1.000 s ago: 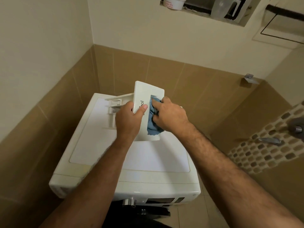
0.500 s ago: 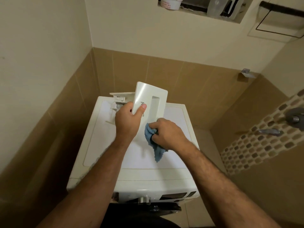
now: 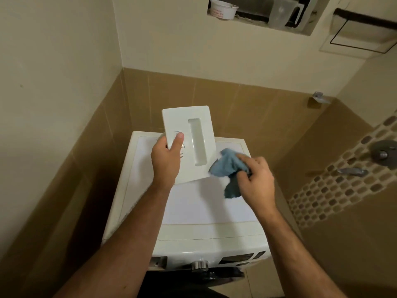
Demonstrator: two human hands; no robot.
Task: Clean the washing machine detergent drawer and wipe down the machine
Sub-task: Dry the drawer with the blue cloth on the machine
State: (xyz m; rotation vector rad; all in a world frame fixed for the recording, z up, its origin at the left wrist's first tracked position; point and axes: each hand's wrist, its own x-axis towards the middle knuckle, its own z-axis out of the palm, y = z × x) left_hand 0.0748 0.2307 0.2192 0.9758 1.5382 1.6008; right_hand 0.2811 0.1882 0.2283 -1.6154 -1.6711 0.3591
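Observation:
The white detergent drawer [image 3: 193,138] is held up above the washing machine [image 3: 206,214], its front panel with the recessed handle facing me. My left hand [image 3: 166,162] grips its left edge, thumb on the front panel. The drawer's compartments behind the panel are hidden. My right hand [image 3: 255,175] holds a crumpled blue cloth [image 3: 227,168] just beside the panel's lower right corner, the cloth touching or nearly touching that corner. The machine's white top lies below both hands.
The machine stands in a corner between tiled walls. Its control knob [image 3: 198,264] and display [image 3: 236,259] show at the front, with an open drawer slot [image 3: 158,261] at the left. A wall niche [image 3: 260,14] above holds a tub and a jug. Shower taps [image 3: 382,154] are at right.
My left hand turned the drawer so its front panel faces me squarely. My right hand with the cloth left the handle recess, dropped down, then moved right of the panel.

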